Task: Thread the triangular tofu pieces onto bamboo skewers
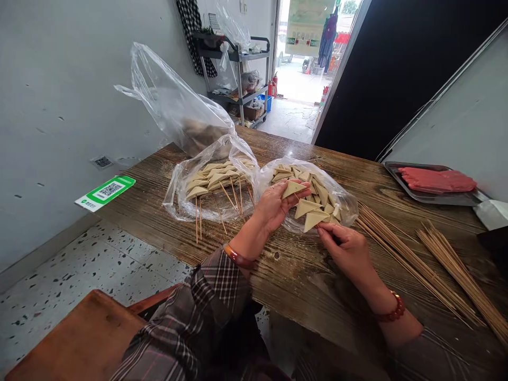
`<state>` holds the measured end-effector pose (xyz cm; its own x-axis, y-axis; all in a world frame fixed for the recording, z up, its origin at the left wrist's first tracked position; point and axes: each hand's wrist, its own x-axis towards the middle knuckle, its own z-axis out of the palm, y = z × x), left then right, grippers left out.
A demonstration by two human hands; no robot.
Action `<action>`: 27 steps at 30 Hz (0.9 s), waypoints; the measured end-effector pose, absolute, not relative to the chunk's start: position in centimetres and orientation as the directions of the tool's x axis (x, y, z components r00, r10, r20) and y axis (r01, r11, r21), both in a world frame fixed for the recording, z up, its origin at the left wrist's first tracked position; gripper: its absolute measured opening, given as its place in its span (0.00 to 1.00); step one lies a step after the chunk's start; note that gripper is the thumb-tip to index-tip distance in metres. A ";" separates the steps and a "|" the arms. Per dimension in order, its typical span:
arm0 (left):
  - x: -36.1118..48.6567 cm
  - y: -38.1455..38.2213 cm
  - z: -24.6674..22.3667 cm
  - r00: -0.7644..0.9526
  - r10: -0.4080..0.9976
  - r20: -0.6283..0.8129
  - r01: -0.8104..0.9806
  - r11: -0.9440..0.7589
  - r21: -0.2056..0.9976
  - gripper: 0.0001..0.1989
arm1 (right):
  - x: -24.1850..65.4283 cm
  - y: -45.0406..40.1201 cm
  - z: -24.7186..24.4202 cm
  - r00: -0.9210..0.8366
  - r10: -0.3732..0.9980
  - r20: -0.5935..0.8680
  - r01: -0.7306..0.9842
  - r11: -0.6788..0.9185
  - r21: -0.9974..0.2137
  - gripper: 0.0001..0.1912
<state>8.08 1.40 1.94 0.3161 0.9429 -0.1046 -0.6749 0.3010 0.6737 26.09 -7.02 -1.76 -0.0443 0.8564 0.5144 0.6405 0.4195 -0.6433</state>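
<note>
— Over the open bag (344, 203) on the table (301, 275) — what's held?
— Left hand (273, 205) pinches one tofu triangle (292, 188); right hand (344, 246), just beside the bag, grips a skewer carrying two triangles (310, 214).

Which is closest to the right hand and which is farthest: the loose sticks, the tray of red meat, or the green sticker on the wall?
From the right hand, in the head view:
1. Loose sticks, just beside it on the table, toward the right.
2. Tray of red meat, farther back at the right edge.
3. Green sticker, far across on the left wall.
</note>
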 end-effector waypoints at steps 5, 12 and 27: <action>8.2 1.3 1.9 0.352 0.935 -0.044 -0.677 0.287 0.678 0.11 | 26.2 -7.0 -1.9 -0.049 0.849 0.526 0.659 0.423 -0.622 0.09; 8.2 1.1 2.1 0.369 0.927 -0.063 -0.654 0.308 0.691 0.11 | 26.5 -7.0 -2.1 -0.043 0.811 0.583 0.675 0.454 -0.582 0.09; 8.6 0.7 1.9 0.411 0.908 -0.081 -0.642 0.351 0.682 0.11 | 26.6 -7.0 -2.0 -0.041 0.801 0.597 0.677 0.462 -0.573 0.08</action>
